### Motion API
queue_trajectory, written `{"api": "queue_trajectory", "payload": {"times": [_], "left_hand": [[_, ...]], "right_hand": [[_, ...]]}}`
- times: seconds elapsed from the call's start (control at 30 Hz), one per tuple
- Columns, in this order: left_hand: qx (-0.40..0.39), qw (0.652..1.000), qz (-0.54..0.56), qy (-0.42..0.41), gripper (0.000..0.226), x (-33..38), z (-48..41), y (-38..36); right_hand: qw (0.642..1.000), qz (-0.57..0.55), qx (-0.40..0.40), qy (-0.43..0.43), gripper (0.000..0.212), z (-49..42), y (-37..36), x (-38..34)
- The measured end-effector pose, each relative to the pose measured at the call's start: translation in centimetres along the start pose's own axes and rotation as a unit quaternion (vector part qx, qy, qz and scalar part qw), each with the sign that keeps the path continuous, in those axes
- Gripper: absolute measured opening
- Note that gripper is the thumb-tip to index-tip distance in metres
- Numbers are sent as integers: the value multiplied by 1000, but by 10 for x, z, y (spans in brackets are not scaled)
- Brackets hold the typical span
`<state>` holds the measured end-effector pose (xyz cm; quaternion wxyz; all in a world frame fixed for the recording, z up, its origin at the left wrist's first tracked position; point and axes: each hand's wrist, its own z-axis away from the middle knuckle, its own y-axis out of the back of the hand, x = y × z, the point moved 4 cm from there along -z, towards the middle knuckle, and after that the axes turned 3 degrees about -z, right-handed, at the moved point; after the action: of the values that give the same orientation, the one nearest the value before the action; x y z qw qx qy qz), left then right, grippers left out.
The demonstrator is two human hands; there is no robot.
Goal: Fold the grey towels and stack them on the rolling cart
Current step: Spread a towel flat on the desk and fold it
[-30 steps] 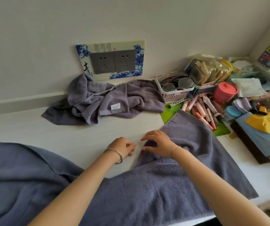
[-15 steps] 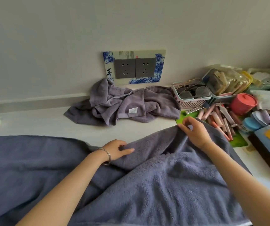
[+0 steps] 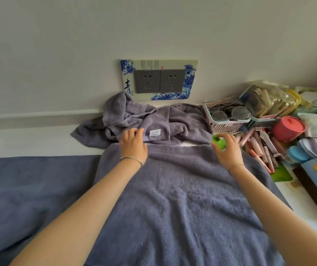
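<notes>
Head camera looks down at a white counter that runs along a wall with a blue-and-white socket plate on it. Right under the socket plate a crumpled grey towel sits in a heap against the wall, with a small white label showing. Lower down from the socket plate, close to the person, a big grey towel lies spread out. One part of it is laid over a flatter part that runs off to the lower left of the socket plate. The left hand rests palm down on the far left corner of the top layer, its fingers loosely bent and touching the heap; I cannot see them pinching anything. The right hand is at the far right corner, its fingers spread wide and holding nothing. It looks like the person is on an early fold of this towel and is setting its far edge straight. Next, I think both hands need to smooth the top layer flat, take hold of an edge and fold the towel over again to make it smaller. To the lower right of the socket plate a pink basket, a red tub and a bunch of pens sit close to the towel's edge, so the right hand should take care not to knock them. The heap is not folded yet. The rolling cart is not in view.
</notes>
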<state>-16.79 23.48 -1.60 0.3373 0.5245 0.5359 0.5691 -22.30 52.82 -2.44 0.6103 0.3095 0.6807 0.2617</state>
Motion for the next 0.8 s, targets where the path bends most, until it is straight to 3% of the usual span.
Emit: {"api": "queue_trajectory", "payload": {"times": [0.1,0.2,0.33,0.5,0.67,0.8], "left_hand": [[-48,992,51,-105,48,51,11,-26],[-93,979,89,-157,52,99,15,-52],[-132,971,75,-183,51,146,9,-80],[-151,977,2,-149,45,163,-5,-109],[-112,981,-3,-157,30,160,-13,-113],[31,965,165,-200,18,164,-10,-88]], "right_hand": [[998,15,13,-63,40,6,16,41],[992,59,22,-113,50,13,35,72],[983,121,27,-136,48,20,52,100],[974,182,21,-134,41,24,55,123],[967,214,59,-124,20,28,54,137],[975,83,179,-101,16,33,71,125]]}}
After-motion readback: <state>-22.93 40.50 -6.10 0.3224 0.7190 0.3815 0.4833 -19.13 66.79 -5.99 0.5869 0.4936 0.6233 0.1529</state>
